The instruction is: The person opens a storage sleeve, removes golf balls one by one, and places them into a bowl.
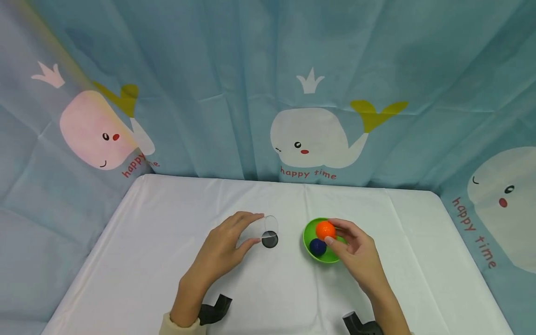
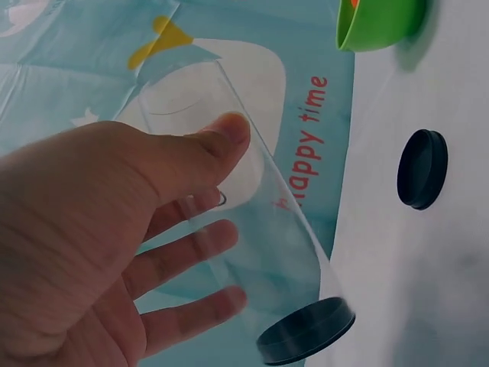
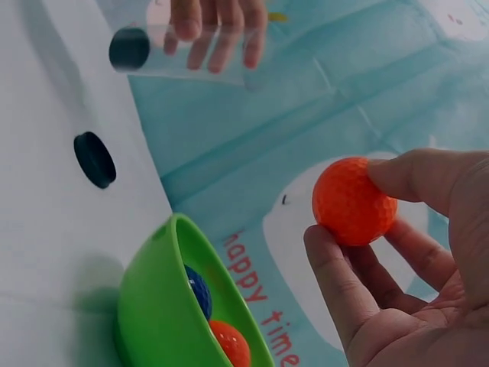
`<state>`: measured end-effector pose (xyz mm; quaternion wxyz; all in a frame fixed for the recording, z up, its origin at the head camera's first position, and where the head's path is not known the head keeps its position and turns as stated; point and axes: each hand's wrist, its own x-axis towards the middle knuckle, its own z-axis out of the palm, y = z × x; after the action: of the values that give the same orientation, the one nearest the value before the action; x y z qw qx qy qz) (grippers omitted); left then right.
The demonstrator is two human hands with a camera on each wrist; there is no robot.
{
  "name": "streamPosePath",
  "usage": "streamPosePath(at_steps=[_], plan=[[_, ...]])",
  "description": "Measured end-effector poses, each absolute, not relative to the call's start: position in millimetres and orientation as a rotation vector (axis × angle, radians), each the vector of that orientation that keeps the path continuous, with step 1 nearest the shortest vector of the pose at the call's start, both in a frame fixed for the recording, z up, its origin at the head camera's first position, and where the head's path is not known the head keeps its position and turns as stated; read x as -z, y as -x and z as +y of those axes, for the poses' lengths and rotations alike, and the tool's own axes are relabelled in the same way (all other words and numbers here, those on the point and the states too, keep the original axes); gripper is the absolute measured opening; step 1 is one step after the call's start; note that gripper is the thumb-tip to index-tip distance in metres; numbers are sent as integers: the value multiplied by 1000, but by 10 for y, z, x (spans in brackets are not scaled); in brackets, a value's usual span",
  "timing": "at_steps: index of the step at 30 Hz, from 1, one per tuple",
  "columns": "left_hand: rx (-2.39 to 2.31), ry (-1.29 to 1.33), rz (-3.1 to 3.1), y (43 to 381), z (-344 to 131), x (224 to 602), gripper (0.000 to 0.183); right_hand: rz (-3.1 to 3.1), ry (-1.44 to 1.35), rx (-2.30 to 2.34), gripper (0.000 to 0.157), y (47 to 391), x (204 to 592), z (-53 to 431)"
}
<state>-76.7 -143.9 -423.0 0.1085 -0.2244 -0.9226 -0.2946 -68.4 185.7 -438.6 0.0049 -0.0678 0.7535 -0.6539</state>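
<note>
My left hand [image 1: 228, 242] grips a clear plastic tube [image 2: 275, 245], thumb on one side and fingers on the other. A black cap [image 2: 307, 332] closes the tube's lower end, and its upper end shows a bare clear rim. Above the green bowl [image 1: 306, 243], my right hand [image 1: 356, 246] pinches an orange dimpled golf ball [image 3: 353, 200] between thumb and fingers. Inside the bowl lie a blue ball [image 1: 318, 247] and a second orange ball [image 3: 231, 343], which the head view hides.
A loose black lid [image 2: 422, 169] lies on the white-covered table [image 1: 138, 260], between tube and bowl in the left wrist view. Behind the table hangs a blue curtain [image 1: 201, 139] printed with whales. Black wrist mounts [image 1: 215, 309] stick out at both forearms.
</note>
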Motion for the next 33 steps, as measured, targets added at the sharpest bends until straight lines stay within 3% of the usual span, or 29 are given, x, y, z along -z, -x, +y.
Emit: streamPosePath(at_steps=[7, 23, 33], plan=[[980, 601, -2751, 794, -1457, 4288, 56, 2388, 267, 2041, 40, 659, 4364, 1903], [1110, 520, -2727, 862, -1535, 4384, 76, 2421, 256, 1972, 40, 647, 4355, 2048], [1236, 493, -2752, 864, -1570, 4381, 65, 2528, 341, 1877, 38, 643, 4353, 2096]])
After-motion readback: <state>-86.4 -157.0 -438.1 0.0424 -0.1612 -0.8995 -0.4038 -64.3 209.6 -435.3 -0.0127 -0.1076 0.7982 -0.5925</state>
